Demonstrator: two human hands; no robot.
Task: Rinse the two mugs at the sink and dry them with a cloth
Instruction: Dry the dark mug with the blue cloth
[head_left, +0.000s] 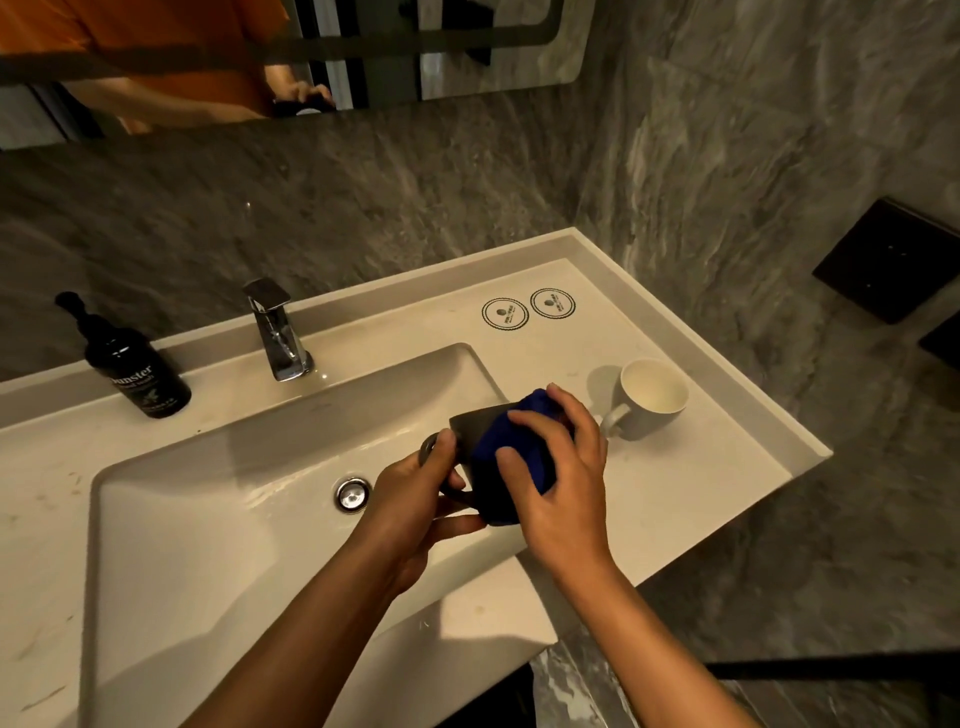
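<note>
Dark mug (470, 423) gripped in our left hand (415, 480) over sink (208, 493), right hand (563, 475) fingers (519, 470) pressing blue cloth (511, 447) on it, white mug (649, 400) right of sink.

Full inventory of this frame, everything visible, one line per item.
dark mug: 1, dark grey, held tilted over the basin's right edge
cloth: 1, blue, pressed against the dark mug
white mug: 1, white, upright on the counter right of the basin, handle toward the hands
coasters: 2, white with dark rings, back of the counter
tap: 1, chrome, behind the basin
soap bottle: 1, black pump type, back left
drain: 1, chrome, basin floor
basin: 1, white
mirror: 1, on the wall above
wall plates: 2, black, right wall
left hand: 1, gripping the dark mug's handle
right hand: 1, holding the cloth
</note>
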